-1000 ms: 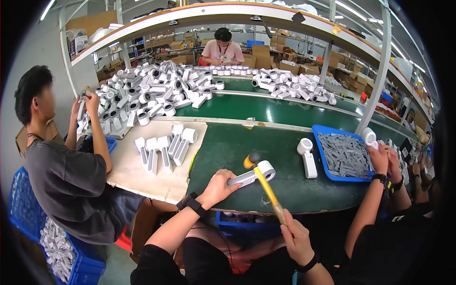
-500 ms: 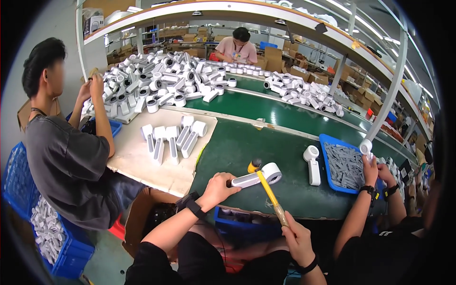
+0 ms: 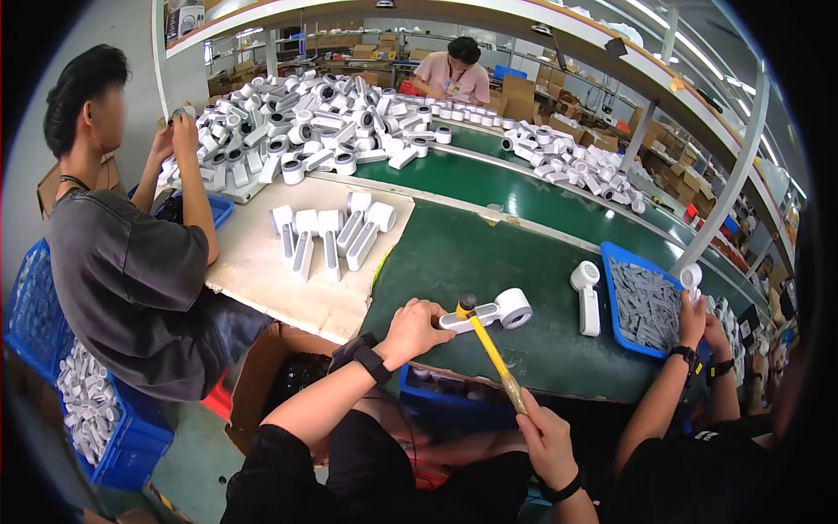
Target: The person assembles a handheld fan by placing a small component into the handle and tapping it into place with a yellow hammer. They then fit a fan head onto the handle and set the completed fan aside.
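A white handheld device with a round head and a grey-strip handle [image 3: 513, 308] lies on the green worktop, its head pointing right. My left hand [image 3: 410, 335] is closed around the free end of its handle. In my right hand [image 3: 546, 444] is a hammer [image 3: 494, 355] with a yellow shaft and a small black head. The hammer head overlaps the middle of the device's handle; whether it touches I cannot tell. Another such device [image 3: 588, 301] lies to the right. Several more stand in a group [image 3: 330, 236] on a beige board [image 3: 253, 284] at the left.
At right is a blue tray [image 3: 616, 325] of grey strips, beside a co-worker's hands [image 3: 691, 321]. Another person [image 3: 131, 288] sits at left near a blue crate [image 3: 131, 450]. Piled white devices [image 3: 288, 131] fill the far left; a green conveyor [image 3: 471, 188] runs behind.
The hammer head now lies over the middle of the handle, farther from the device's round head. My left hand still holds the handle end. The whole view has shifted slightly.
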A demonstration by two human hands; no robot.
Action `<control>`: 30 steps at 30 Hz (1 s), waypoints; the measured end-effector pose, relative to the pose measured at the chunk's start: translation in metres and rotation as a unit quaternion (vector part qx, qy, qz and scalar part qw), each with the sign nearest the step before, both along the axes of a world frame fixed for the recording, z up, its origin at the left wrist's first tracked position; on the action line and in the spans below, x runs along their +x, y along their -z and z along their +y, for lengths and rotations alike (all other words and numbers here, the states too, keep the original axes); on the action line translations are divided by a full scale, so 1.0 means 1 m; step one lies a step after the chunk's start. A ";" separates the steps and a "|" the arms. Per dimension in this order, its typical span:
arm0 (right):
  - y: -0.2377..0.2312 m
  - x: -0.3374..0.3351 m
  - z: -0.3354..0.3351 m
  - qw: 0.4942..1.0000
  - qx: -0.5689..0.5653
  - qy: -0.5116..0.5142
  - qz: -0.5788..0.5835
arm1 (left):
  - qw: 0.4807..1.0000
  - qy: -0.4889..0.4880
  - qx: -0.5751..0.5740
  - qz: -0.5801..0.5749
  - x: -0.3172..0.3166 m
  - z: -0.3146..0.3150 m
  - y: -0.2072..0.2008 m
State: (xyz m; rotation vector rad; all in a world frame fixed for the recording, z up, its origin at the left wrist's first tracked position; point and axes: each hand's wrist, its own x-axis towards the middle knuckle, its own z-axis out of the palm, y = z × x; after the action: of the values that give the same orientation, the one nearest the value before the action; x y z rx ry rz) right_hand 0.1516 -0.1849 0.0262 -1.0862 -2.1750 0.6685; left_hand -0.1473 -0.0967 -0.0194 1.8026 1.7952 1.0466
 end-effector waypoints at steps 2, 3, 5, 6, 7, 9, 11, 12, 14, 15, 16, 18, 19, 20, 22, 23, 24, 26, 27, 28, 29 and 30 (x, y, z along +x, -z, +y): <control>0.001 -0.002 -0.003 0.999 0.019 0.005 0.027 | 1.000 0.009 0.011 -0.008 0.000 0.003 0.001; 0.004 -0.003 -0.005 0.999 0.025 0.001 0.033 | 1.000 0.006 0.023 0.002 0.001 0.004 0.001; 0.010 -0.004 0.000 1.000 -0.013 -0.014 0.021 | 0.999 0.002 0.027 0.022 0.003 0.005 0.000; 0.006 -0.004 0.001 1.000 -0.012 -0.015 0.023 | 0.999 0.001 0.028 0.023 0.002 0.005 0.000; 0.000 -0.003 0.001 1.000 0.004 -0.009 0.028 | 1.000 0.001 0.017 0.004 0.001 0.004 0.001; -0.002 -0.004 -0.002 0.996 0.041 0.003 0.079 | 0.999 0.006 0.031 -0.018 0.002 0.005 0.002; -0.005 -0.005 -0.004 0.998 0.037 -0.005 0.047 | 0.999 0.004 0.036 -0.004 0.001 0.004 0.003; -0.005 -0.005 -0.005 0.999 0.035 -0.012 0.016 | 0.999 0.003 0.043 0.009 0.001 0.005 0.002; -0.004 -0.005 -0.009 0.999 0.030 -0.013 0.017 | 1.000 0.005 0.013 0.002 0.002 0.000 0.000; -0.003 -0.005 -0.010 0.999 0.026 -0.018 0.018 | 1.000 0.003 -0.016 -0.005 0.001 -0.001 -0.002; -0.003 -0.005 -0.010 0.999 0.021 -0.023 0.018 | 1.000 0.002 -0.014 -0.005 0.001 0.001 -0.002; -0.007 -0.007 -0.007 0.998 0.033 -0.008 0.047 | 0.999 0.018 0.034 -0.023 0.002 0.005 0.001; -0.007 -0.008 -0.007 0.999 0.031 -0.009 0.022 | 0.998 0.019 0.047 -0.021 0.001 0.006 0.004; -0.007 -0.009 -0.007 1.000 0.029 -0.011 -0.004 | 0.998 0.019 0.047 -0.021 0.000 0.005 0.007; -0.001 -0.013 0.001 0.999 0.030 -0.020 0.015 | 0.999 -0.004 0.031 0.008 -0.002 0.009 0.005; -0.004 -0.010 -0.002 0.999 0.035 -0.017 0.014 | 0.999 -0.003 0.035 0.008 -0.002 0.010 0.006; -0.006 -0.008 -0.006 0.999 0.038 -0.014 0.013 | 1.000 0.003 0.031 -0.006 0.000 0.007 0.007; -0.002 -0.009 -0.006 0.997 0.051 -0.006 0.049 | 0.999 0.010 0.028 -0.021 -0.001 0.006 0.008; 0.000 -0.009 -0.006 0.999 0.043 -0.008 0.017 | 0.999 0.007 0.033 -0.003 0.000 0.006 0.005; 0.003 -0.009 -0.005 0.999 0.034 -0.010 -0.016 | 0.999 0.005 0.039 0.016 0.000 0.006 0.003; 0.010 -0.007 -0.002 0.999 0.036 -0.001 -0.008 | 0.999 0.008 0.039 0.016 0.001 0.003 0.003; 0.011 -0.002 -0.001 0.999 0.040 -0.001 -0.008 | 1.000 0.006 0.018 0.005 0.000 0.001 0.003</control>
State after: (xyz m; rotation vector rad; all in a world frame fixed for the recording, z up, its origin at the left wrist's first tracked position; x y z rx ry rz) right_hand 0.1496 -0.1858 0.0149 -1.0503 -2.1977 0.5706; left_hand -0.1469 -0.0952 -0.0222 1.8396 1.7801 1.0730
